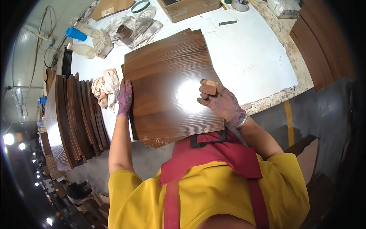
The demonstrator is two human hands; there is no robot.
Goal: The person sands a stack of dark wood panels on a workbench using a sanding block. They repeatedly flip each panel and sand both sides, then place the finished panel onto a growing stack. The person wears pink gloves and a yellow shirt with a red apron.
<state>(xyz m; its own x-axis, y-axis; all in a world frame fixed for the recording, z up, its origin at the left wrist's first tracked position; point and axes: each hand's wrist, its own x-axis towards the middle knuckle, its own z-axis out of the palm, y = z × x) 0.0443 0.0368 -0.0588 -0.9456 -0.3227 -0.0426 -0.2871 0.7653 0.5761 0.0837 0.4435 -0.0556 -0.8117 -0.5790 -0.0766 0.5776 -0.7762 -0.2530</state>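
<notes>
A glossy dark brown wood-grain panel (164, 76) lies on top of a small stack of similar panels, with small round fittings near its corners. My left hand (125, 98), in a stained purple glove with bare fingertips, grips the panel's left edge. Over the panel's right side, my right hand (225, 104) is turned palm up in a matching glove. Its curled fingers hold a small tan-brown block (208, 89); its exact kind I cannot make out. A bright light reflection covers the panel beside this hand.
Left of the stack are a crumpled cloth (106, 87) and a row of upright brown panels (78, 114). Further back on the white tabletop (251, 53) sit bottles (82, 49), rags (133, 28), a cardboard box (187, 9) and a metal strip (228, 23). More panels (316, 45) stand at right.
</notes>
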